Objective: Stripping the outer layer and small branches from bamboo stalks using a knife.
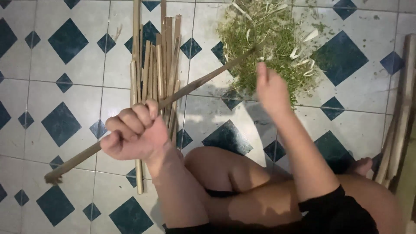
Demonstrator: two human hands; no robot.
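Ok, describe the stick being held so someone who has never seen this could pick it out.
Start at the tiled floor and find the bundle of pale sticks lying lengthwise. One long stick crosses them on a slant, gripped in the left hand. It alone is lifted and angled, its far end reaching the green shavings pile.

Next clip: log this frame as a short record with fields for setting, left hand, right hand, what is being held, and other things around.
setting: person seated on a tiled floor, white with dark blue diamonds
left hand: left hand closed in a fist around a long stick
right hand: right hand raised near the stick's far end, blurred; grip unclear
stick: slants from lower left to upper right
pile of sticks: pile of sticks lies on the floor behind the left hand
shavings: heap of green shavings with pale strips
right edge: more sticks
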